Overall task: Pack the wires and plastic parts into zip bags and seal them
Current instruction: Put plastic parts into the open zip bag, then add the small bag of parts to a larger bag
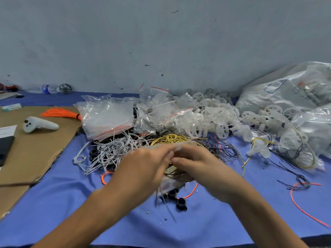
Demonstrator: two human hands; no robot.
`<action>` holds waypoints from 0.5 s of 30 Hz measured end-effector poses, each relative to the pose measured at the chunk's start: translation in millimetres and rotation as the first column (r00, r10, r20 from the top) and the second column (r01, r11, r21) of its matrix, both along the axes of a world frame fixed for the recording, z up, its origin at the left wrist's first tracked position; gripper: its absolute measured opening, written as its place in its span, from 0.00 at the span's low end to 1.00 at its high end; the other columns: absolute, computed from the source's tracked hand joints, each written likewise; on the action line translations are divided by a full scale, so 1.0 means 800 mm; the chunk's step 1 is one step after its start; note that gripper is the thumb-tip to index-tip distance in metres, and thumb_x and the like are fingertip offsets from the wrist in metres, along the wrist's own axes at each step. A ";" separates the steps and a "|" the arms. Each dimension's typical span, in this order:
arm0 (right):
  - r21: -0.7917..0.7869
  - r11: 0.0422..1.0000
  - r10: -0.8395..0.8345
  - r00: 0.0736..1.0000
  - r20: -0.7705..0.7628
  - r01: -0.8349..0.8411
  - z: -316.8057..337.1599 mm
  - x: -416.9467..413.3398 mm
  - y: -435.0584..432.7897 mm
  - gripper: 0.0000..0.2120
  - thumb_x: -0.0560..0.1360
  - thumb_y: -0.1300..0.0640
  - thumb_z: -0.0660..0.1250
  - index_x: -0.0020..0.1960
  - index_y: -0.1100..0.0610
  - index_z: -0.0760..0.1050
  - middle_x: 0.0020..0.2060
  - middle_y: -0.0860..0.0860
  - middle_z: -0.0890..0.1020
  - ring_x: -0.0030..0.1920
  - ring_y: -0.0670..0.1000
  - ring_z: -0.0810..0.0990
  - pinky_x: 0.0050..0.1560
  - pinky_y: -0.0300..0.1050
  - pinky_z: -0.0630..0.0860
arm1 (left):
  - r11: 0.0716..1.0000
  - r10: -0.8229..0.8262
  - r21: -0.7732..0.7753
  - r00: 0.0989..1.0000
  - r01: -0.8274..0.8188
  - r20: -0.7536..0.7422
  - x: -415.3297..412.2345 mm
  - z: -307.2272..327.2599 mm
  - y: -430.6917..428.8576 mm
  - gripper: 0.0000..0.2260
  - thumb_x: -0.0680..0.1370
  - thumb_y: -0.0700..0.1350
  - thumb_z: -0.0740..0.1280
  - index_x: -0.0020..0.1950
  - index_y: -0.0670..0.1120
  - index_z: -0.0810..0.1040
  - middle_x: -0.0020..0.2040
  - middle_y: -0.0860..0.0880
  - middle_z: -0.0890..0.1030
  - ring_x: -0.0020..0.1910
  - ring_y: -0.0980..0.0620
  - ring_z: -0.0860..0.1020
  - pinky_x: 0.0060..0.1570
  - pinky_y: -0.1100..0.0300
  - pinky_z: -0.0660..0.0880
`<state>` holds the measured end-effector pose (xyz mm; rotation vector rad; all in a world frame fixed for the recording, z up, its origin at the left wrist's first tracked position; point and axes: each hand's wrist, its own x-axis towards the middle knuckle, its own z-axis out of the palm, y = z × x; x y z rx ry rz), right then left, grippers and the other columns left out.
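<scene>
Over the middle of the counter (71, 203), a zip bag (169, 184) holding wires (179, 174) is pinched at its top by the fingers (161, 153) of the left hand (141, 167) and right hand (202, 165), seemingly for sealing.

The table (62, 203) is covered in blue. An orange bundle (59, 112), yellow wires (172, 138) and seemingly grey-white striped wires (114, 149) are seen; clear zip bags (105, 117) are edged red.
</scene>
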<state>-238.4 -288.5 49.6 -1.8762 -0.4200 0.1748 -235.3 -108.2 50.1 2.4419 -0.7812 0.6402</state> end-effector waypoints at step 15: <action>-0.627 0.769 0.361 0.721 0.592 0.129 0.082 -0.020 0.042 0.10 0.80 0.58 0.59 0.58 0.50 0.74 0.51 0.47 0.81 0.50 0.50 0.79 0.48 0.43 0.72 | 0.919 0.124 -0.357 0.982 -0.168 -0.144 0.015 0.044 0.050 0.11 0.82 0.54 0.62 0.57 0.55 0.83 0.29 0.55 0.78 0.27 0.59 0.74 0.29 0.66 0.70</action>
